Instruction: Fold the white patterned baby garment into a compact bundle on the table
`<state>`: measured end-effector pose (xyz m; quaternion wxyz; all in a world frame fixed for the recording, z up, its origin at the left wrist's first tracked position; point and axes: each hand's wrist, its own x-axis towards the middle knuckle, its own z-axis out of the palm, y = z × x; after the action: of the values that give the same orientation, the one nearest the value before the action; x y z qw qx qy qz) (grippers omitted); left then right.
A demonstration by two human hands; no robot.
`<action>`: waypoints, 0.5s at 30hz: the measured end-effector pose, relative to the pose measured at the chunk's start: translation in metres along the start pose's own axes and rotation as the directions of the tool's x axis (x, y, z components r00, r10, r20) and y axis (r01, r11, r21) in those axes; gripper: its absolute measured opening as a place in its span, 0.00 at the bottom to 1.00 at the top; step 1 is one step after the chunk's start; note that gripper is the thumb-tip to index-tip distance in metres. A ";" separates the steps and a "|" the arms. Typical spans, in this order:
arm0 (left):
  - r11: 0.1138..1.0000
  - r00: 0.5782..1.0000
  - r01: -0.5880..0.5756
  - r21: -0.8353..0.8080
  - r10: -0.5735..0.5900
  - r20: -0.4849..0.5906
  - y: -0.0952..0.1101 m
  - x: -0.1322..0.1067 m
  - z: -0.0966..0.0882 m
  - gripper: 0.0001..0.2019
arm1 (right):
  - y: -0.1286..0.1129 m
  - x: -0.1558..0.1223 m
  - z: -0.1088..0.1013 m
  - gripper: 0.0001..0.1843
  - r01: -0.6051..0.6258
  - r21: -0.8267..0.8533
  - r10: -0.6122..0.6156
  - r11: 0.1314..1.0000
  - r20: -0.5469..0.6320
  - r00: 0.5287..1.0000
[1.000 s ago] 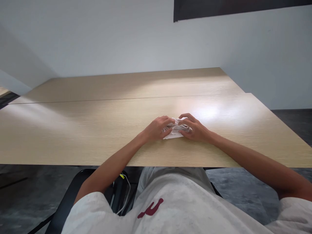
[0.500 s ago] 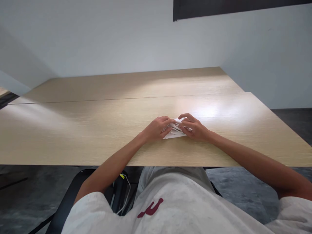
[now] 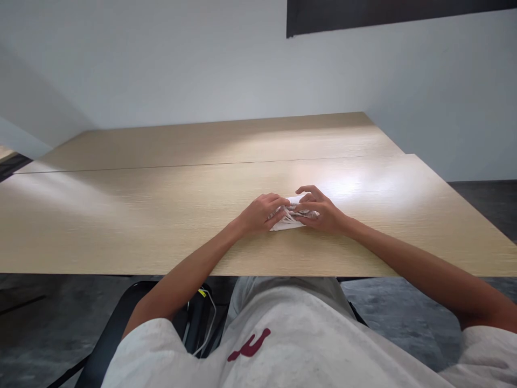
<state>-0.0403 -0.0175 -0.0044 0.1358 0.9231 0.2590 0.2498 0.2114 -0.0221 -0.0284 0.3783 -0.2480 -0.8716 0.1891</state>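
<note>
A small white crumpled cloth-like piece (image 3: 291,215), gathered in folds with flatter white edges at back and front, lies on the light wooden table (image 3: 141,215). Whether it is fabric or paper I cannot tell. At its left end, my left hand (image 3: 264,211) has its fingers bent over the folds and the thumb against the near side, closed on it. From the right, my right hand (image 3: 323,212) grips the folds between thumb and fingers, its index finger arched above. The fingers partly cover both ends of the white piece.
The front table edge runs close before my body, and a seam (image 3: 194,165) crosses the tabletop farther back. A white wall (image 3: 181,64) stands behind the table. Below, to the left, are a black chair (image 3: 121,323) and a white cable (image 3: 212,323).
My right hand's fingers have shifted slightly over the folds, and the index finger arches a little higher. The creases in the white piece have changed shape. My left hand stays nearly in place.
</note>
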 end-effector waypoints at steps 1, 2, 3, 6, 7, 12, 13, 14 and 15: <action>1.000 1.000 0.001 -0.001 -0.001 0.001 0.000 0.000 0.000 0.12 | 0.000 0.000 0.000 0.10 0.008 0.002 -0.008 1.000 0.011 1.000; 1.000 1.000 0.001 -0.001 -0.001 0.001 0.000 0.000 0.000 0.12 | -0.001 0.000 -0.001 0.09 0.012 0.008 -0.012 1.000 0.023 1.000; 1.000 1.000 0.001 0.000 -0.001 0.001 0.000 0.000 0.000 0.12 | -0.001 0.000 -0.001 0.09 0.011 0.022 -0.012 1.000 0.032 0.999; 1.000 1.000 -0.004 0.014 0.004 0.001 -0.001 0.000 0.001 0.13 | -0.002 0.001 -0.001 0.07 -0.003 0.089 -0.002 0.996 0.052 0.999; 1.000 1.000 -0.006 0.019 0.006 -0.001 -0.002 0.000 0.001 0.13 | -0.002 0.001 -0.001 0.08 -0.012 0.105 0.007 0.994 0.050 0.999; 1.000 1.000 0.001 0.011 -0.001 0.006 0.000 0.000 0.000 0.12 | 0.000 0.002 0.000 0.08 -0.054 0.059 0.054 0.997 0.005 0.999; 1.000 1.000 0.005 0.008 -0.005 0.010 0.000 0.000 0.000 0.12 | 0.001 0.002 0.000 0.09 -0.053 0.038 0.054 0.998 -0.008 0.999; 1.000 1.000 0.009 0.007 -0.009 0.011 0.001 0.000 0.000 0.12 | 0.001 0.002 0.000 0.11 -0.052 0.019 0.053 0.998 -0.020 0.998; 1.000 1.000 0.012 0.007 -0.012 0.011 0.001 0.000 -0.001 0.12 | 0.002 0.002 0.000 0.12 -0.054 0.002 0.054 0.999 -0.031 0.998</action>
<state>-0.0401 -0.0181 -0.0034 0.1354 0.9233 0.2646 0.2432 0.2112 -0.0193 -0.0284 0.3866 -0.2743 -0.8584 0.1961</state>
